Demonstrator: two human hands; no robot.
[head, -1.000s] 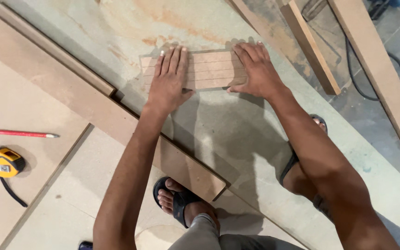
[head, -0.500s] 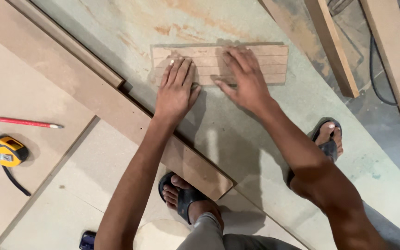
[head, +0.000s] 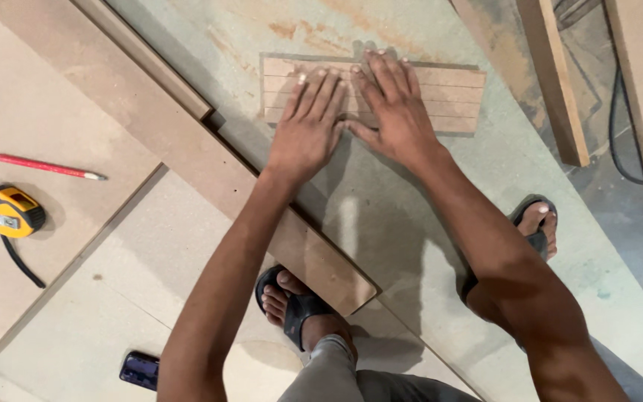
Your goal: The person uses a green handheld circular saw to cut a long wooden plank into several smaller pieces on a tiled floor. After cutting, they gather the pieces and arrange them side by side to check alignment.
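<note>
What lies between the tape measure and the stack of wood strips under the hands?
In the head view, a long brown board runs diagonally between the yellow tape measure and the wood strips; a red pencil lies just above the tape.

phone: a small dark phone [head: 141,370] lies flat on the pale board near the bottom edge, left of the sandalled foot
phone shape: a thin rectangle with round corners, a bit tilted
phone screen: it looks dark and shiny, bluish black, with nothing lit on it
tape measure label: the yellow and black tape measure [head: 13,211] at the left has a small patch on its side, too small to make out
packages and signs: none to see
</note>
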